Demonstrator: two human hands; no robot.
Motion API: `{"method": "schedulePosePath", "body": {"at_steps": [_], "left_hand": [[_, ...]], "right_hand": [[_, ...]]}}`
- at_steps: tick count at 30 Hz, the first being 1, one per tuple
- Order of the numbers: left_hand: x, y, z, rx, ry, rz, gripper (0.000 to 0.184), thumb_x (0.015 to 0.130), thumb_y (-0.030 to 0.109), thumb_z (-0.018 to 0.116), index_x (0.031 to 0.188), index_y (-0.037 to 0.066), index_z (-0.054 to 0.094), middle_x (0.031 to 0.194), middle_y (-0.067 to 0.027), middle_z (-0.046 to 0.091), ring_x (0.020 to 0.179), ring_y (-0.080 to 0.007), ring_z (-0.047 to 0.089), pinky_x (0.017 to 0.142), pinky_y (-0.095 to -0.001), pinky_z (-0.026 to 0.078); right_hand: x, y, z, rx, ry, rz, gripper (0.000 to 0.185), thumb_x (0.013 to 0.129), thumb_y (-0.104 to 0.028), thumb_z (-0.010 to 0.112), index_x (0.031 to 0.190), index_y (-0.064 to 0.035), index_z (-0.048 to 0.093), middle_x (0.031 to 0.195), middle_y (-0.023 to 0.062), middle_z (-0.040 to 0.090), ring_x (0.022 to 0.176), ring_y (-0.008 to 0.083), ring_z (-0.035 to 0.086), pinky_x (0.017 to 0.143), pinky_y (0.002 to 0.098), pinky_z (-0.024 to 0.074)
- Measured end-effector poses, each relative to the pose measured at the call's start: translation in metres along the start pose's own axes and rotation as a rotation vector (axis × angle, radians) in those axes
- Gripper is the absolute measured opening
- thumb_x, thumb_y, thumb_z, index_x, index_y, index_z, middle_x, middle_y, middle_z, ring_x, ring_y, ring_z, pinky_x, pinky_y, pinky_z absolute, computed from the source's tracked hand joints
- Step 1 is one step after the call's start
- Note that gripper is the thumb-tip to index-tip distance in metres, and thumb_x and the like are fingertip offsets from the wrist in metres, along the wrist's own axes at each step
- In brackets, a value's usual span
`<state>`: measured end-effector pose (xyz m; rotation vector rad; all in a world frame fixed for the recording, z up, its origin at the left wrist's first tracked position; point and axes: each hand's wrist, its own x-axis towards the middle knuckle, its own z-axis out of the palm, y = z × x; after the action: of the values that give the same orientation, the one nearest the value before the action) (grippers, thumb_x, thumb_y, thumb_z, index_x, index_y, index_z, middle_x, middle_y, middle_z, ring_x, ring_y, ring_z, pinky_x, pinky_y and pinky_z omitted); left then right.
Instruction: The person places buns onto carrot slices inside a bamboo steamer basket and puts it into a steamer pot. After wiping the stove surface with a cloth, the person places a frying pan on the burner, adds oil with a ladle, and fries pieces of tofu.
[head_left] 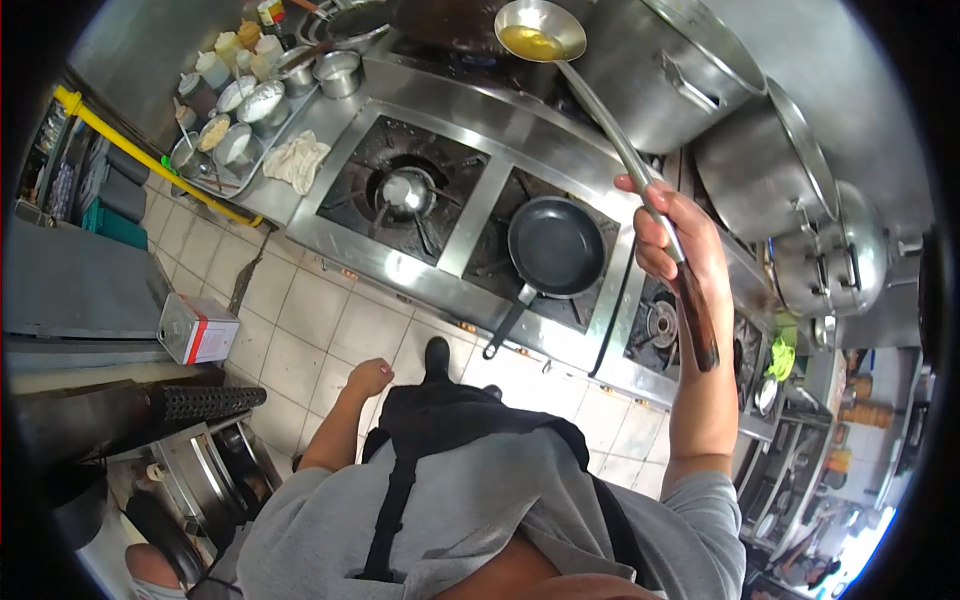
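My right hand [672, 232] is wrapped round the long handle of a metal ladle [612, 125]. The ladle's bowl holds a yellow, oil-like liquid [533, 42] and is raised over the back of the stove, near a large pot. Below it and to the left, a dark frying pan [556, 248] sits on a burner, its handle pointing towards me; nothing shows inside it. My left hand [370, 377] hangs low beside my apron, fingers curled closed, with no object visible in it and apart from the stove.
Large steel pots [765, 155] line the back right. At left, another burner [405, 190] adjoins a crumpled cloth [296, 162] and a tray [285, 125] crowded with bowls and squeeze bottles. A yellow pipe [150, 150] runs along that side. A square tin [198, 330] stands behind at left.
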<state>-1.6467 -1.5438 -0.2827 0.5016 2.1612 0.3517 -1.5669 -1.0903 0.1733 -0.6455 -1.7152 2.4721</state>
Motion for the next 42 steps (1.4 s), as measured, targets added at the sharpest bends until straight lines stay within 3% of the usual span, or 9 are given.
{"method": "schedulePosePath", "body": {"at_steps": [8,15,17,20,24,30,36,39,42], "left_hand": [[0.027,0.043,0.069,-0.131,0.142,0.187,0.036,0.084,0.035,0.066,0.104,0.006,0.066,0.097,-0.0179,0.07,0.094,-0.0355,0.066,0.082,-0.0424,0.052],[0.119,0.12,0.135,-0.562,0.298,0.044,0.056,0.082,0.038,0.072,0.121,0.0,0.057,0.102,-0.0156,0.07,0.096,-0.0264,0.067,0.084,-0.0364,0.051],[0.163,0.127,0.164,-0.625,0.483,0.021,0.057,0.077,0.033,0.078,0.118,0.0,0.056,0.092,-0.0129,0.068,0.091,-0.022,0.066,0.081,-0.035,0.051],[0.14,0.172,0.128,-0.762,0.336,-0.019,0.049,0.077,0.024,0.079,0.112,-0.002,0.056,0.109,-0.0143,0.067,0.097,-0.0193,0.064,0.082,-0.0317,0.05],[0.103,0.204,0.099,-0.685,0.532,-0.178,0.035,0.075,0.013,0.079,0.1,0.0,0.058,0.092,-0.0065,0.064,0.083,-0.0162,0.061,0.073,-0.0272,0.049],[0.121,0.179,0.118,-1.014,0.496,-0.003,0.024,0.082,0.007,0.073,0.1,-0.002,0.059,0.089,-0.006,0.066,0.081,-0.0141,0.063,0.071,-0.0261,0.051],[0.147,0.156,0.134,-1.012,0.504,0.098,0.018,0.088,0.01,0.069,0.1,-0.002,0.063,0.085,-0.0045,0.068,0.078,-0.0125,0.062,0.071,-0.0251,0.05],[0.151,0.15,0.134,-0.812,0.5,0.083,0.026,0.089,0.017,0.07,0.105,-0.003,0.064,0.085,-0.004,0.07,0.079,-0.011,0.063,0.071,-0.0253,0.05],[0.178,0.124,0.159,-1.093,0.368,0.091,0.041,0.089,0.027,0.071,0.114,-0.004,0.061,0.087,-0.0053,0.07,0.081,-0.0112,0.063,0.073,-0.0271,0.05]], "right_hand": [[-0.102,0.068,-0.038,0.035,0.147,0.126,0.038,0.098,-0.023,0.049,0.124,0.0051,0.052,0.055,-0.0005,0.043,0.031,0.0085,0.035,0.031,0.0225,0.0271],[-0.142,0.143,-0.055,-0.022,0.333,0.217,0.032,0.098,-0.019,0.047,0.12,0.0017,0.056,0.055,0.0003,0.044,0.033,0.0086,0.034,0.032,0.0226,0.0264],[-0.147,0.159,-0.061,-0.044,0.355,0.232,0.031,0.098,-0.019,0.046,0.12,0.0006,0.056,0.057,0.0004,0.044,0.035,0.0083,0.035,0.033,0.0225,0.0279],[-0.151,0.181,-0.071,-0.051,0.37,0.23,0.029,0.099,-0.019,0.048,0.12,-0.001,0.057,0.059,0.0007,0.046,0.039,0.0078,0.037,0.035,0.0223,0.0305],[-0.154,0.197,-0.084,-0.105,0.393,0.241,0.029,0.099,-0.02,0.05,0.12,-0.0016,0.057,0.061,0.0006,0.046,0.043,0.0074,0.039,0.036,0.0222,0.0322],[-0.16,0.207,-0.095,-0.173,0.427,0.24,0.029,0.099,-0.02,0.05,0.12,-0.0019,0.057,0.063,-0.0003,0.045,0.046,0.0065,0.04,0.037,0.0219,0.0344],[-0.161,0.21,-0.098,-0.217,0.436,0.242,0.028,0.098,-0.018,0.05,0.12,-0.002,0.057,0.063,-0.001,0.046,0.047,0.0053,0.04,0.037,0.0218,0.0348],[-0.161,0.213,-0.097,-0.26,0.46,0.244,0.028,0.098,-0.018,0.051,0.12,-0.0029,0.058,0.064,-0.0014,0.047,0.045,0.0053,0.039,0.038,0.0218,0.0348],[-0.159,0.216,-0.095,-0.355,0.479,0.25,0.027,0.097,-0.016,0.052,0.121,-0.0037,0.058,0.063,-0.0019,0.048,0.044,0.0051,0.038,0.039,0.0223,0.0336]]}}
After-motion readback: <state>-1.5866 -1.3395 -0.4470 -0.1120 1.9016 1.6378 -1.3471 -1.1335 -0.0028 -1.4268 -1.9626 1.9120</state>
